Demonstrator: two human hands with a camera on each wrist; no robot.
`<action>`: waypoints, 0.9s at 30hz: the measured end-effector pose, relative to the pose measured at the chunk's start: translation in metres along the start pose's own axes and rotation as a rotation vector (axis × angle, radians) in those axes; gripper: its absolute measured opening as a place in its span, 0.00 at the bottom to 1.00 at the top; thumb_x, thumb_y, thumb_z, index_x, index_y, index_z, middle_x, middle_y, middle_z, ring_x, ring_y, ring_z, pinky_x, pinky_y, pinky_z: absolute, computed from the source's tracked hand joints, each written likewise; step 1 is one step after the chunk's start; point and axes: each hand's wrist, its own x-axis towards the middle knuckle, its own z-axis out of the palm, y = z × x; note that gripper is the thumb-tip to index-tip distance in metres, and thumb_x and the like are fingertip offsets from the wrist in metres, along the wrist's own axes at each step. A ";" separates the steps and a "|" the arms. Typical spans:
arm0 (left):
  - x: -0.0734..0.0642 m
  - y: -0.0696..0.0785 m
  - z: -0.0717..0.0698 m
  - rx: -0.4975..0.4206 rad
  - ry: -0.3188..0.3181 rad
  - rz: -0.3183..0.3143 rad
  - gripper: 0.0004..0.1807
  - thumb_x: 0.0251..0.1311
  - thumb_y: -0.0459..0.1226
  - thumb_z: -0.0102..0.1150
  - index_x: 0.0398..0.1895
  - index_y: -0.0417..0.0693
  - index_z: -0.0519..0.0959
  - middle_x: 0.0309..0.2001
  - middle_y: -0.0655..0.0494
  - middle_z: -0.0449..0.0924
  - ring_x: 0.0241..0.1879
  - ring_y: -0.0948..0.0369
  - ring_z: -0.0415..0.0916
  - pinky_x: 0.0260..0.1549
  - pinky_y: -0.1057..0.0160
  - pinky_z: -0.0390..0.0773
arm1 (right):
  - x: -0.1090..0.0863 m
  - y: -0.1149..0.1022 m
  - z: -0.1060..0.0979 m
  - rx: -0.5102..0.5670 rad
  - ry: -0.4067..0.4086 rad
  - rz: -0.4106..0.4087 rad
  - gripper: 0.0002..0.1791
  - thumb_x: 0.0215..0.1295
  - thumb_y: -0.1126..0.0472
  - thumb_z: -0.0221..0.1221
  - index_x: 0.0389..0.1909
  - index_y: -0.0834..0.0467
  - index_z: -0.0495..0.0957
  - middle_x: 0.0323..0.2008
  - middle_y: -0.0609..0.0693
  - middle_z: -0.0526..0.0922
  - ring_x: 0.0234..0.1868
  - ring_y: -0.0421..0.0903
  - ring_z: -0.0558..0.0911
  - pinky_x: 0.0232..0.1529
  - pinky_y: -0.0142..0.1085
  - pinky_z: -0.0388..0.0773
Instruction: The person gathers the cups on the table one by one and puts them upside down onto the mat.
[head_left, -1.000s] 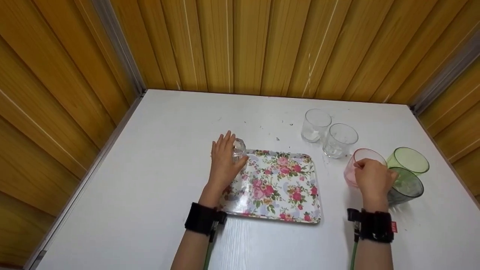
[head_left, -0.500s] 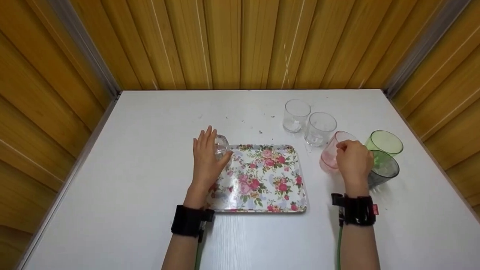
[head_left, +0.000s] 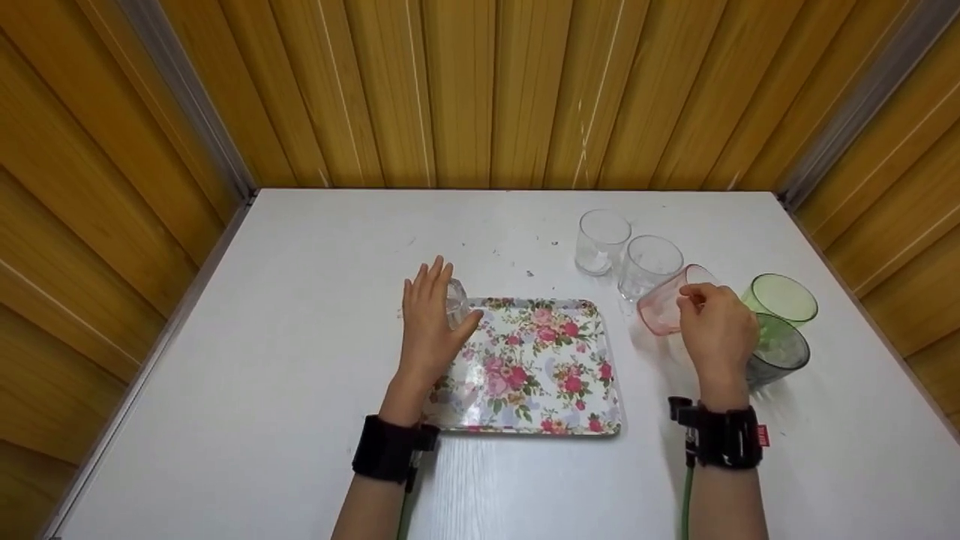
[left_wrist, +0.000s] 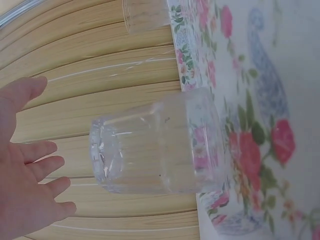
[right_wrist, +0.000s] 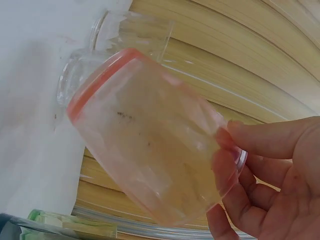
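Note:
My right hand (head_left: pixel 720 330) pinches a pink glass (head_left: pixel 660 309) at its rim, thumb on one side and fingers on the other. The glass is tilted off the table, its thick base pointing left, as the right wrist view shows along the pink wall (right_wrist: pixel 150 135). At the far left corner of a floral tray (head_left: pixel 525 409), a clear glass (left_wrist: pixel 155 145) stands upside down, rim on the tray. My left hand (head_left: pixel 431 326) is beside it with fingers spread, a gap showing between fingertips and glass base in the left wrist view.
Two clear glasses, one farther back (head_left: pixel 602 244) and one nearer (head_left: pixel 651 262), stand upright behind the pink one. To the right of my right hand are a light green glass (head_left: pixel 784 296) and a dark grey glass (head_left: pixel 780 356). Wood-patterned walls (head_left: pixel 480 97) enclose the white table (head_left: pixel 300 315).
The pink glass has gone from upright to tilted and lifted, its base swinging left, in my right hand. My left hand has stayed by the upturned clear glass. The head view has shifted.

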 end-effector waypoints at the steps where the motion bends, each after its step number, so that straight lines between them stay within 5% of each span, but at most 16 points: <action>1: 0.000 0.001 0.000 -0.004 0.004 0.009 0.41 0.50 0.47 0.64 0.65 0.39 0.59 0.68 0.46 0.55 0.68 0.47 0.47 0.66 0.44 0.42 | 0.000 0.000 0.000 0.013 0.001 0.001 0.08 0.57 0.63 0.58 0.35 0.61 0.82 0.30 0.61 0.80 0.33 0.60 0.78 0.32 0.51 0.68; 27: -0.006 0.018 0.010 0.039 -0.048 0.129 0.41 0.52 0.50 0.61 0.66 0.42 0.59 0.68 0.49 0.55 0.68 0.49 0.49 0.64 0.43 0.47 | -0.005 -0.015 0.002 0.130 -0.074 -0.085 0.09 0.56 0.61 0.61 0.36 0.61 0.82 0.31 0.58 0.84 0.32 0.54 0.81 0.27 0.40 0.70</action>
